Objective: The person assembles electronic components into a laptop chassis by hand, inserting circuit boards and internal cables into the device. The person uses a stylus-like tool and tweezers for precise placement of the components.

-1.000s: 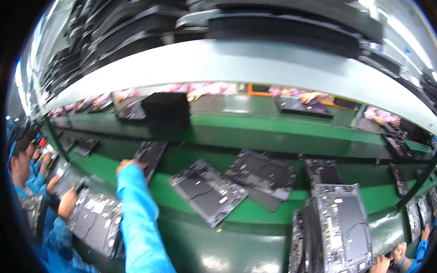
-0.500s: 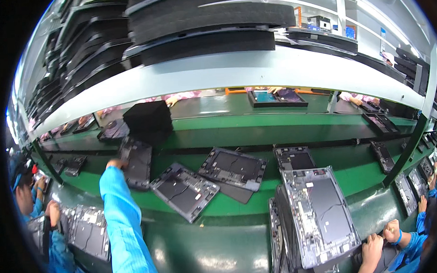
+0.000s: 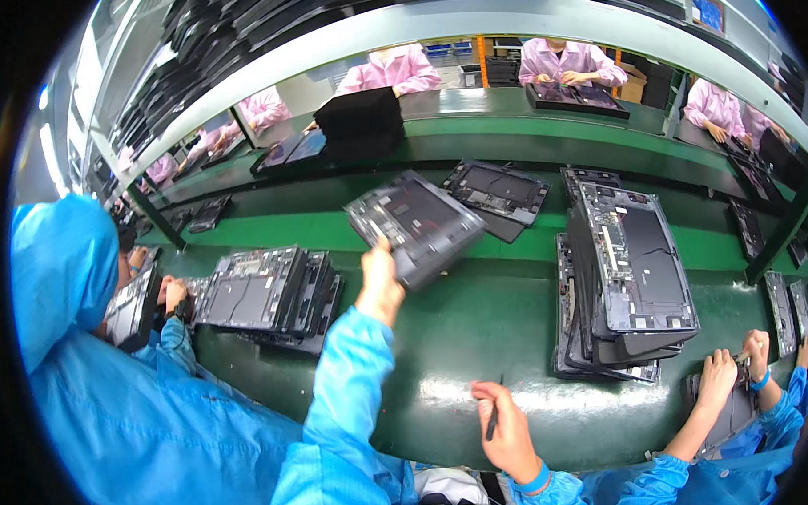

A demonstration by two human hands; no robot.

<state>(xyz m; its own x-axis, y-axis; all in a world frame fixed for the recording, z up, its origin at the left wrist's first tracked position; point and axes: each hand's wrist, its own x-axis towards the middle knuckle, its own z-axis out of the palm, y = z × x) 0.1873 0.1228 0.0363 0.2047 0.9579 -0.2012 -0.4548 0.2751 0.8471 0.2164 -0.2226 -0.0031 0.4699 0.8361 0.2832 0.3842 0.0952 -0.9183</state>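
Observation:
My left hand (image 3: 380, 284) grips the near edge of an opened laptop or tablet chassis (image 3: 421, 218), its circuit board and battery area facing up. It is tilted and held above the green bench, with a thick dark layer beneath it. My right hand (image 3: 508, 431), low in the middle, has its fingers curled around a slim dark pen-like tool (image 3: 491, 422). Beyond the held chassis, another opened chassis (image 3: 500, 191) lies on the green strip, over a dark flat panel (image 3: 503, 228). A tall stack of similar chassis (image 3: 640, 271) stands to the right of my hands.
More chassis are stacked (image 3: 254, 289) at the left, near a co-worker in blue (image 3: 114, 352). Another co-worker's hands (image 3: 715, 375) work at the right. A black foam stack (image 3: 359, 125) stands at the back under a white shelf (image 3: 467, 20). People in pink sit opposite.
My left hand, formerly reaching to the far left, has moved right and holds a chassis. Two chassis have left the green strip. My right hand with the tool has come into view.

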